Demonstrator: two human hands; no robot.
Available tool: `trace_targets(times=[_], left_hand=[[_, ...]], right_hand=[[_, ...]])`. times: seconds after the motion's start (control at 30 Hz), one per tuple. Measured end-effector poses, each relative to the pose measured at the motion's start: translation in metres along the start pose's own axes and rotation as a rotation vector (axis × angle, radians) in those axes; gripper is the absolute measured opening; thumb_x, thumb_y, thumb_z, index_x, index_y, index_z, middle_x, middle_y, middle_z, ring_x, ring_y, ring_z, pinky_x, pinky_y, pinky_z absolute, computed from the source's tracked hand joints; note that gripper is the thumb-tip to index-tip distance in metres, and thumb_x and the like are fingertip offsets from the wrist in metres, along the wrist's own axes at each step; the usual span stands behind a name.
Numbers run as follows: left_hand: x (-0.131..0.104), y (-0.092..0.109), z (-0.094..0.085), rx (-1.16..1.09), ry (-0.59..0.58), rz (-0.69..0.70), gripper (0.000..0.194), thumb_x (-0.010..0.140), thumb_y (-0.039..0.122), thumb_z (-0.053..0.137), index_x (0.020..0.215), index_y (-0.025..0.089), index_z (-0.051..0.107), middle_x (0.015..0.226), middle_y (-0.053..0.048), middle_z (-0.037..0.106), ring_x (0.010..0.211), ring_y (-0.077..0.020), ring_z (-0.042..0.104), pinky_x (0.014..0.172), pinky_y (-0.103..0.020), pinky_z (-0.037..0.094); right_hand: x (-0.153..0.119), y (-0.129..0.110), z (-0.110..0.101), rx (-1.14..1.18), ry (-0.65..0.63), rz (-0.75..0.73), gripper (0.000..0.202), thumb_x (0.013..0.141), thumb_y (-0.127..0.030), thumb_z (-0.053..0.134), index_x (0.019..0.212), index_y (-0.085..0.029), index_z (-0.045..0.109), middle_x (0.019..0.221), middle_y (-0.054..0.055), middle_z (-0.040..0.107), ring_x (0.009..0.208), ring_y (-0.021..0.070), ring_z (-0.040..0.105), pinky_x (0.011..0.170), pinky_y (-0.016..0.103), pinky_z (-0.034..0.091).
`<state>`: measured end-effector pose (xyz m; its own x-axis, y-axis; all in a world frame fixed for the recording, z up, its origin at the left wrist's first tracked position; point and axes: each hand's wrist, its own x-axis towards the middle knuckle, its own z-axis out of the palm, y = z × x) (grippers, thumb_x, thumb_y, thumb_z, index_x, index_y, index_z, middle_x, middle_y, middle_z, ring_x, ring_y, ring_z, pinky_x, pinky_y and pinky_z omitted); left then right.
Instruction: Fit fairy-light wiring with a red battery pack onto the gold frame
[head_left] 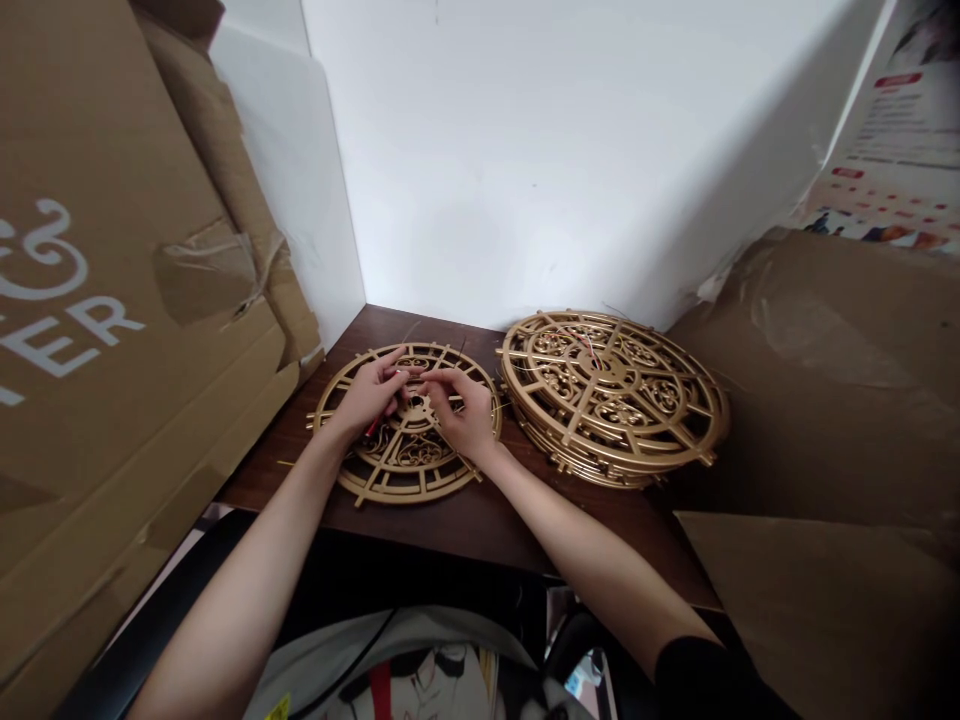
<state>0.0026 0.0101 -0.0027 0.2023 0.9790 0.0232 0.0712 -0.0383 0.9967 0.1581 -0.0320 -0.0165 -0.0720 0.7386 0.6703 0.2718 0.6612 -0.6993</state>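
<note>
A round gold openwork frame [420, 492], with spokes and scrollwork panels, lies flat on the dark brown table. Over its hub are both hands, their fingertips close together. My left hand [373, 393] is closed with thumb and fingers drawn together; whatever is between them is too small to make out. Below its palm shows a small red object [373, 427], partly hidden, which I cannot identify. My right hand [466, 412] is closed in a pinch at the index finger and thumb, and what it pinches is too fine to tell. Thin wires stick out around the frame.
To the right stands a stack of similar gold frames [611, 400], with red and white wires on top. Cardboard boxes flank the table at left [112, 250] and right [840, 380]. A white panel [510, 170] rises behind the brown table [480, 525].
</note>
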Motion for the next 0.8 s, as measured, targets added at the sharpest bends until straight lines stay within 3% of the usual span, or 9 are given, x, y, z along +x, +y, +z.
trace_targets(times=[0.13,0.27,0.4,0.53,0.7,0.8], left_hand=[[0.002,0.0,0.0,-0.081,0.056,-0.009,0.067,0.077,0.012,0.057,0.142,0.009,0.039,0.081,-0.005,0.069,0.04,-0.0036,0.043,0.034,-0.015,0.029],[0.0,0.002,-0.002,-0.19,0.063,0.026,0.069,0.074,0.016,0.062,0.139,0.013,0.041,0.097,-0.01,0.069,0.045,-0.0032,0.044,0.033,-0.013,0.026],[-0.004,0.005,-0.003,-0.226,-0.033,0.083,0.048,0.074,0.028,0.069,0.12,0.015,0.06,0.08,-0.003,0.065,0.042,-0.0017,0.033,0.031,-0.013,0.02],[-0.008,0.007,-0.003,-0.209,-0.133,0.043,0.034,0.076,0.034,0.069,0.104,0.014,0.068,0.051,0.006,0.041,0.039,-0.003,0.028,0.033,-0.013,0.017],[-0.01,0.008,-0.003,-0.182,-0.201,-0.001,0.035,0.074,0.04,0.071,0.099,0.015,0.069,0.049,0.007,0.037,0.037,-0.0027,0.024,0.033,-0.015,0.014],[-0.01,0.008,-0.002,-0.176,-0.204,-0.002,0.032,0.071,0.039,0.073,0.092,0.015,0.07,0.048,0.007,0.037,0.037,-0.0033,0.025,0.033,-0.016,0.015]], right_hand=[[-0.001,0.002,0.0,0.013,-0.022,0.04,0.025,0.095,-0.031,0.04,0.105,-0.02,0.06,0.082,0.004,0.069,0.064,0.0116,0.061,0.065,0.024,0.05],[-0.001,0.005,0.002,0.04,-0.069,0.056,0.024,0.096,-0.03,0.039,0.103,-0.02,0.06,0.08,0.003,0.069,0.066,0.0118,0.063,0.066,0.024,0.049],[0.001,0.006,0.003,0.053,-0.121,0.017,0.023,0.095,-0.025,0.039,0.099,-0.02,0.061,0.075,0.001,0.066,0.066,0.0121,0.062,0.067,0.024,0.049],[0.002,0.005,0.002,0.015,-0.176,0.063,0.022,0.093,-0.022,0.039,0.094,-0.02,0.061,0.069,-0.001,0.064,0.062,0.012,0.06,0.066,0.023,0.047],[0.003,0.006,0.002,-0.047,-0.294,0.048,0.023,0.087,-0.013,0.037,0.077,-0.02,0.057,0.062,-0.003,0.059,0.055,0.0109,0.055,0.062,0.021,0.044],[0.003,0.007,0.002,-0.039,-0.297,0.086,0.022,0.084,-0.012,0.037,0.074,-0.021,0.055,0.058,-0.004,0.057,0.054,0.0112,0.054,0.061,0.021,0.044]])
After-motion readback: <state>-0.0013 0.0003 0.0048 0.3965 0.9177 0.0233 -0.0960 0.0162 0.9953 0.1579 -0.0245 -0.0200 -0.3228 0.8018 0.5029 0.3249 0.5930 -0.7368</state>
